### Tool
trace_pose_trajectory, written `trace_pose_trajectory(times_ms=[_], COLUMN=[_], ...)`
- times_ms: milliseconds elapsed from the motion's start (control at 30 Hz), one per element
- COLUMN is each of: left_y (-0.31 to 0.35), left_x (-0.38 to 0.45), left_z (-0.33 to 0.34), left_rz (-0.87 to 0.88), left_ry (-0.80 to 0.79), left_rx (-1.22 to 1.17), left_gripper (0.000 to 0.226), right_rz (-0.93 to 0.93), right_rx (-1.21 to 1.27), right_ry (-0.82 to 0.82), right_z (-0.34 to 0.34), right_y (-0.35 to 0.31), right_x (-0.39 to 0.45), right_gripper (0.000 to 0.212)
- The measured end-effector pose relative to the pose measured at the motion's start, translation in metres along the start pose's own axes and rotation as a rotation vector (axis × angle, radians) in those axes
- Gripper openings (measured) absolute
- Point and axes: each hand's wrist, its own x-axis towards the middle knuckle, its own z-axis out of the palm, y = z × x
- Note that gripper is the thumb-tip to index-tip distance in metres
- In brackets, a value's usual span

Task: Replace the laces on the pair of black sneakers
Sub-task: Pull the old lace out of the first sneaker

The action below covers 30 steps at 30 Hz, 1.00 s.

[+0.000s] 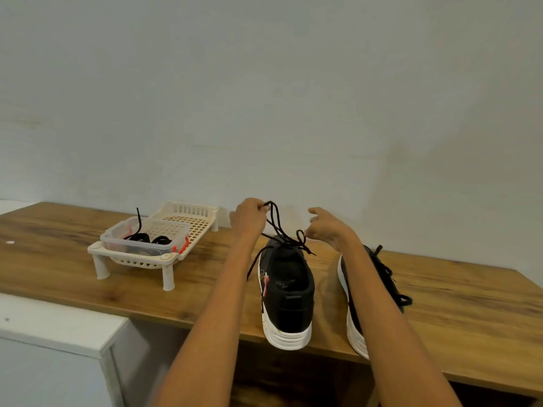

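Sneakers (pixel 286 292) stood on the worktop (pixel 58 259); we noted left hand (pixel 248 218) pinching the limp lace (pixel 276 227), right hand (pixel 326 226) released; we judged the free end best to grip

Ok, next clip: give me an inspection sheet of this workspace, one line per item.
Surface: wooden table against a pale wall.
Job's things: two black sneakers with white soles, heels toward the camera; near sneaker has its heel over the table edge, its lace pulled upward; second sneaker lies tilted to the right, laced.
Clutter: clear tub holding black laces, set in a cream slotted rack on legs.
Hands: left hand pinches the lace; right hand is at the knot, grip unclear.
Cables: nothing seen.
Surroundings: white cabinet lower left.
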Motion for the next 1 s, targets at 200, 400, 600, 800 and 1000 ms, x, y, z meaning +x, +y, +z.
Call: trace_pose_trajectory(times_ms=[200, 400, 600, 800, 1000], left_y=[0.02, 0.035, 0.03, 0.048, 0.038], left_x=[-0.005, -0.006, -0.011, -0.008, -0.006], left_z=[-0.002, -0.019, -0.014, -0.022, -0.011], left_rz=[0.148, 0.159, 0.1, 0.142, 0.119], left_ry=[-0.08, -0.043, 0.019, 0.032, 0.015], left_rx=[-0.038, -0.579, -0.751, -0.784, -0.79], left_gripper=[0.024, 0.014, 0.014, 0.017, 0.024], right_rz=[-0.288, -0.354, -0.416, -0.361, -0.402], right_rx=[-0.007, 0.254, 0.287, 0.071, 0.154], right_ry=[0.008, 0.151, 0.16, 0.094, 0.249], right_z=[0.028, 0.033, 0.024, 0.037, 0.037], right_y=[-0.024, -0.023, -0.04, -0.032, -0.031], right_x=[-0.011, -0.008, -0.012, -0.011, -0.009], right_gripper=[0.044, 0.018, 0.014, 0.021, 0.015])
